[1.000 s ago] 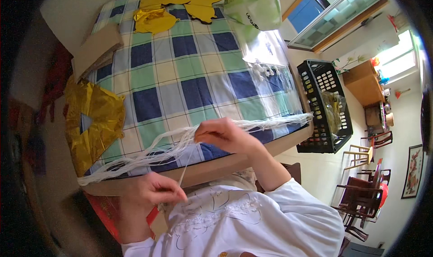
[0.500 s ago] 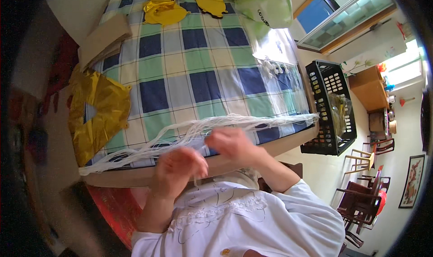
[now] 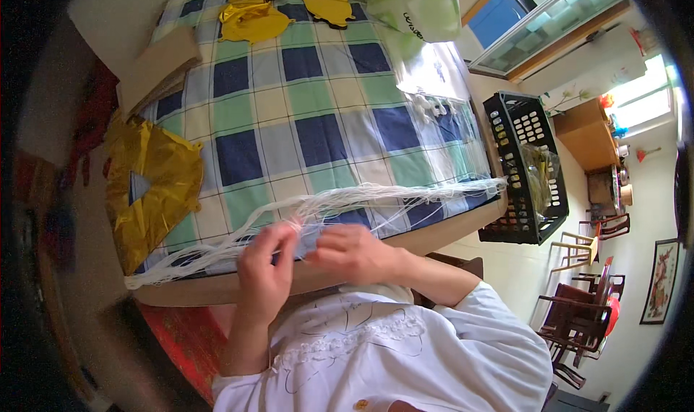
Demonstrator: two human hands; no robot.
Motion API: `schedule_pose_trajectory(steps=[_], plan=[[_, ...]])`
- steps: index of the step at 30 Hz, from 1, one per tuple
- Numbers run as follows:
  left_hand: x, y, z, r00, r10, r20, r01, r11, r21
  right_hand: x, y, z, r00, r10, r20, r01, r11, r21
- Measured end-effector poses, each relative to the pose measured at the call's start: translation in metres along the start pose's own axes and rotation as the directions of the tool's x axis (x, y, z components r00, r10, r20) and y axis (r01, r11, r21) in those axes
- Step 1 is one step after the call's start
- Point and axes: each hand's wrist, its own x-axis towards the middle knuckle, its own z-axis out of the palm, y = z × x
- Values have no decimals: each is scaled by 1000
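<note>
A long bundle of loose white strings (image 3: 347, 195) stretches across the near edge of a bed with a checked cover (image 3: 303, 101). In front of it, my left hand (image 3: 267, 267) is raised with thumb and fingertips pinched together, right by the strings. My right hand (image 3: 354, 253) is close beside it, fingers curled inward and closed. One stray strand bows out of the bundle just above my right hand. Whatever thin thing is between my fingers is too small and blurred to make out.
Gold foil sheeting (image 3: 155, 184) and cardboard (image 3: 163, 69) rest at the bed's left side. Yellow shapes (image 3: 253, 23) and a green-white plastic bag (image 3: 416, 11) are at the far end. A black plastic crate (image 3: 522, 166) stands against the right edge; wooden chairs (image 3: 578, 311) are beyond.
My right hand has come down and left, closer to my left hand. My left hand has risen slightly, its fingertips now nearer the strings. The whole view has shifted a little.
</note>
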Motion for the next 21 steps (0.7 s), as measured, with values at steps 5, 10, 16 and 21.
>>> schedule_pose_trajectory(steps=[5, 10, 16, 21], plan=[[0, 16, -22, 676, -331, 659, 705, 552, -446, 10, 11, -22, 995, 13, -96, -21, 996, -82], [-1, 15, -7, 837, -115, 536, 541, 14, -841, 5, 1, -9, 999, 34, -26, -34, 999, -22], [-6, 17, -15, 720, -360, 593, 562, 804, -194, 16, -2, -43, 992, -26, -122, 13, 995, -103], [0, 16, -2, 943, -291, 164, 321, 655, -684, 5, -2, -7, 999, -38, -19, 37, 999, -39]])
